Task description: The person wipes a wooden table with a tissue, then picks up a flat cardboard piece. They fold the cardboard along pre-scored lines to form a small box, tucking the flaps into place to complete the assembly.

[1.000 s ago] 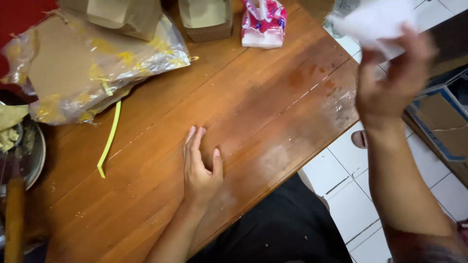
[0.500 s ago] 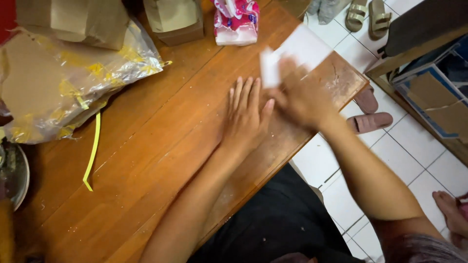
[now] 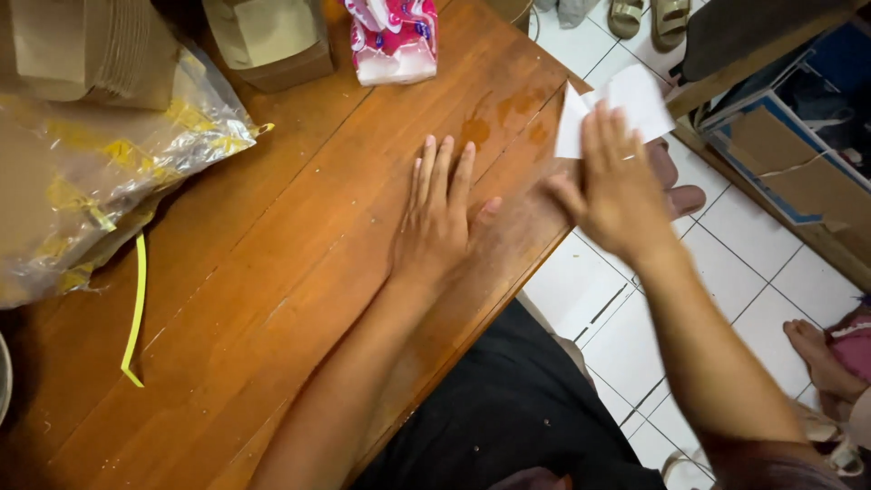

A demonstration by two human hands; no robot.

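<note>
My left hand (image 3: 437, 216) lies flat, palm down and fingers apart, on the brown wooden table (image 3: 272, 272). My right hand (image 3: 612, 186) presses a white tissue (image 3: 626, 100) against the table's right edge, fingers spread over it. Wet-looking darker stains (image 3: 508, 113) mark the wood just left of the tissue. A pink and white tissue pack (image 3: 392, 36) lies at the far edge of the table.
A crinkled clear plastic bag over brown cardboard (image 3: 91, 181) fills the left. A brown paper box (image 3: 268, 41) stands at the back. A yellow strip (image 3: 136, 308) lies on the wood. Sandals (image 3: 649, 18), slippers and another person's foot (image 3: 821, 349) are on the white tiled floor.
My right hand came down from the air with the tissue onto the table's right edge and has since shifted right. My left hand slid farther up the table.
</note>
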